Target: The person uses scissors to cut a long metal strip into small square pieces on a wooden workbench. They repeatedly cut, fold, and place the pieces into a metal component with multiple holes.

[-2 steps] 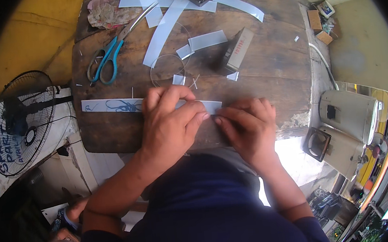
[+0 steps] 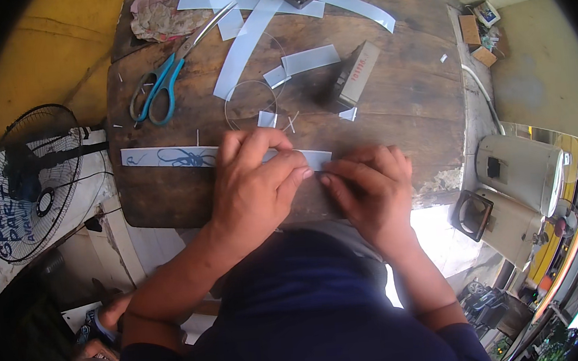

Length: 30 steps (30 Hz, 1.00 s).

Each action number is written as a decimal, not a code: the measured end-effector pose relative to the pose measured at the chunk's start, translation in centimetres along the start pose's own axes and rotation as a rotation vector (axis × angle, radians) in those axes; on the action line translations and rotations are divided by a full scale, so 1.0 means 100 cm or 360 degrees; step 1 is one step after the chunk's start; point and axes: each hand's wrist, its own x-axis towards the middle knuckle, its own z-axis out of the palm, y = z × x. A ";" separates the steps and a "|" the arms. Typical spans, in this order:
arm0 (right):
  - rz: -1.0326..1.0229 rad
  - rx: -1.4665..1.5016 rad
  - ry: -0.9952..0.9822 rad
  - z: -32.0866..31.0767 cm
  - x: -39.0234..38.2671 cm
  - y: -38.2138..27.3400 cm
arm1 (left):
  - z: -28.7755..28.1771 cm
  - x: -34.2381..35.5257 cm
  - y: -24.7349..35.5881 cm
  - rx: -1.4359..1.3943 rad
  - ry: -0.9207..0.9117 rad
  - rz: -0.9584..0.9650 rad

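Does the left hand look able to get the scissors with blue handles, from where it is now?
Probably yes: the scissors lie up and left of the left hand, and nothing bulky stands between. It would likely first have to leave the white strip under it.

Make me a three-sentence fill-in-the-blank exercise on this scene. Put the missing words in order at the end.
The patterned strip sticks out on the ____ side of the left hand.
A plain white end shows between the left hand and the ____ hand.
Of the scissors and the gray block, the ____ lie farther left.

Missing words: left; right; scissors.
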 end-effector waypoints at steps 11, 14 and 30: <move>0.0226 0.0037 -0.0089 -0.001 0.014 -0.005 | 0.000 0.006 -0.005 -0.0080 0.0014 -0.0135; 0.0327 0.0084 -0.0119 -0.001 0.016 -0.008 | -0.001 0.007 -0.005 -0.0066 0.0033 -0.0183; 0.0471 0.0111 -0.0220 0.000 0.025 -0.014 | -0.003 0.015 -0.004 -0.0051 -0.0005 -0.0279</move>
